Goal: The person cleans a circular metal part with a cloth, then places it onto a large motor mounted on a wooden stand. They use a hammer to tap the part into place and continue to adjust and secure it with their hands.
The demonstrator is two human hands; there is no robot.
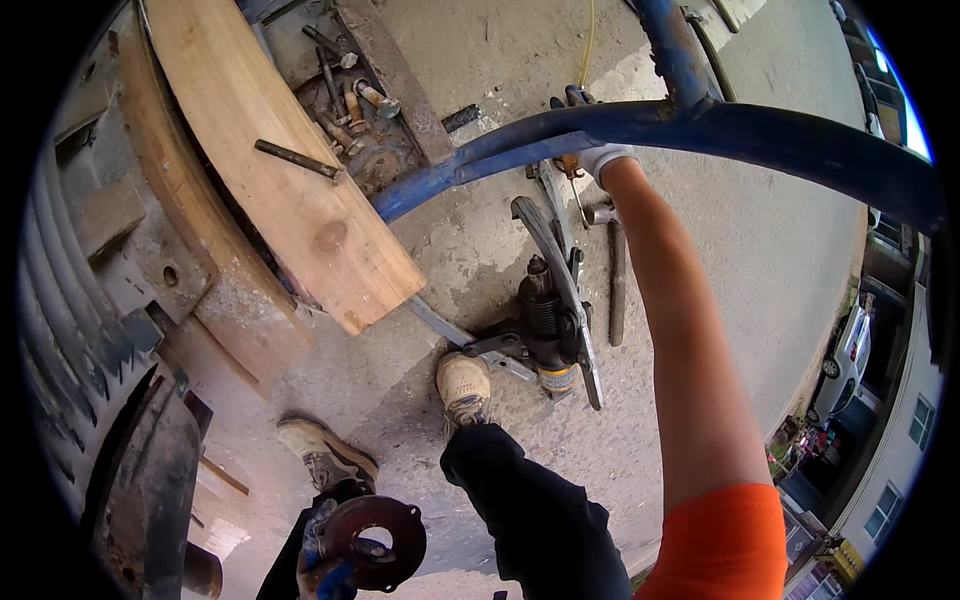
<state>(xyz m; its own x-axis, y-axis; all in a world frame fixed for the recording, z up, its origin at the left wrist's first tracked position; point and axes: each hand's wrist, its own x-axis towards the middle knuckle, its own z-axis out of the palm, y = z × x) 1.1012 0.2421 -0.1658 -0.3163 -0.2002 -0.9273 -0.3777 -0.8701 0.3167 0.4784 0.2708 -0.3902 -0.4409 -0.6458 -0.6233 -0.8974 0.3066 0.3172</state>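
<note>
My left hand [318, 565], in a blue-stained glove, grips a round brown metal flange [390, 570] with a wide centre hole and small ears on its rim. My right arm stretches far forward, and the gloved right hand [604, 158] lies behind a blue curved metal tube [660, 125], which hides most of its fingers. Beside that hand are an orange-brown piece with a thin rod [573, 172] and a short metal socket [600, 213]. Nearer me, a black-and-steel jaw puller [545, 315] lies on the ground by my shoe.
At left, a wooden plank [270, 150] carries a loose metal pin [298, 160]. Rusty bolts [350, 105] lie in a metal tray beyond it. A dark bar [617, 285] rests right of the puller. A thin yellow hose [589, 40] runs away at the top. Machinery [150, 450] stands left.
</note>
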